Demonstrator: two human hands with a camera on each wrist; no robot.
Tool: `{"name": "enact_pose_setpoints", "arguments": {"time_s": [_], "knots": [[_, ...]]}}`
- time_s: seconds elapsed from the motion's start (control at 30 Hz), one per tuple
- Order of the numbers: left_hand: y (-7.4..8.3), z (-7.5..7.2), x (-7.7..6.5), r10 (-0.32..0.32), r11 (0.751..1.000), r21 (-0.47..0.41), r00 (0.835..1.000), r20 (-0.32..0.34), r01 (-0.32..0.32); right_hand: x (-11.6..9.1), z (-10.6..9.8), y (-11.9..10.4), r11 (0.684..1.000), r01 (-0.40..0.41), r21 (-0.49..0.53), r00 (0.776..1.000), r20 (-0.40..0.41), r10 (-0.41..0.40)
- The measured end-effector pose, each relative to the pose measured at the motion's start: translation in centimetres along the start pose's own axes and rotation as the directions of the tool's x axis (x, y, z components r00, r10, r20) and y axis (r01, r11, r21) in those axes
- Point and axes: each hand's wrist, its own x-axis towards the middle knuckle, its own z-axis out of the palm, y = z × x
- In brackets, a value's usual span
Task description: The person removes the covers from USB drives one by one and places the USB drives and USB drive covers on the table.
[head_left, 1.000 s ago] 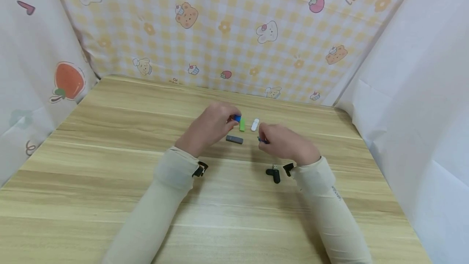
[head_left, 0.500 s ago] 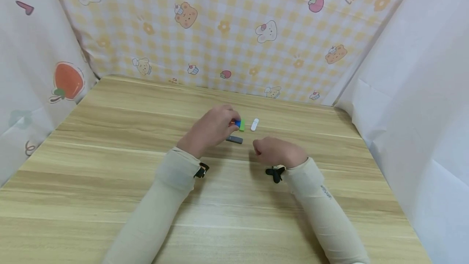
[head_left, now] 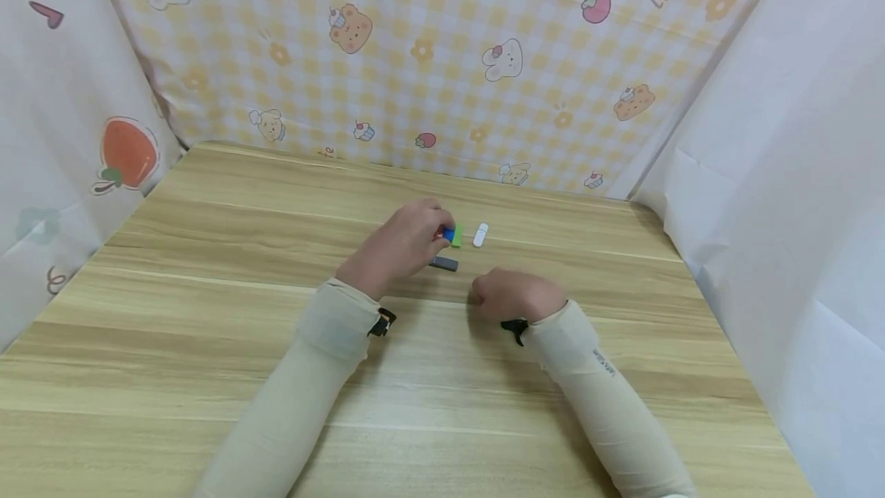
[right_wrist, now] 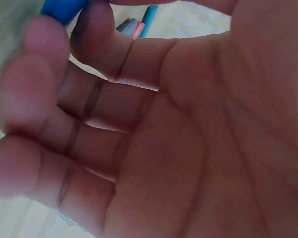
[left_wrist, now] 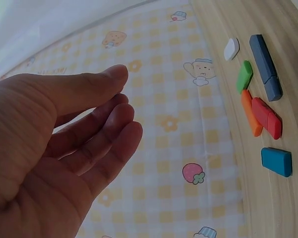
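In the head view my left hand (head_left: 401,244) is over the small row at the table's centre, pinching a small blue piece (head_left: 449,234) between thumb and fingers. The left wrist view does not show this piece; the thumb probably covers it. A green stick (head_left: 457,237) lies just beyond it. My right hand (head_left: 515,294) is lower and to the right, fingers curled. The right wrist view shows a bright blue USB stick (right_wrist: 64,9) at its fingertips, mostly cut off; the head view hides it.
A white stick (head_left: 480,234) and a dark grey stick (head_left: 445,263) lie nearby. Left wrist view: orange (left_wrist: 251,113), red (left_wrist: 267,118) and teal (left_wrist: 276,162) sticks on the wooden table. A black swivel USB stick (head_left: 514,327) is partly under my right wrist. A patterned curtain (head_left: 415,60) stands behind.
My left hand has come slightly towards me with the blue piece. My right hand has moved left and nearer, hiding its blue stick and part of the black one.
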Motion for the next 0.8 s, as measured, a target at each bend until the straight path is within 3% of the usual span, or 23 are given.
{"name": "enact_pose_setpoints", "arguments": {"time_s": [0.4,0.6,0.63,0.8], "knots": [[0.3,1.0,0.6,-0.001,0.999,0.053,0.995,0.1,-0.004,5.4,3.3,3.8,0.998,-0.025,-0.065,0.999,0.04,0.027],[0.4,1.9,1.1,0.01,0.996,0.082,0.989,0.15,-0.022,1.7,1.2,0.1,0.997,-0.071,-0.011,0.996,0.056,0.072],[0.5,2.1,1.1,0.017,0.995,0.094,0.988,0.156,-0.032,1.4,1.2,0.3,0.999,-0.046,0.01,0.998,0.05,0.045],[0.6,2.9,1.0,0.024,0.991,0.122,0.983,0.184,-0.047,0.4,0.4,-0.8,0.998,-0.063,0.029,0.996,0.064,0.061]]}}
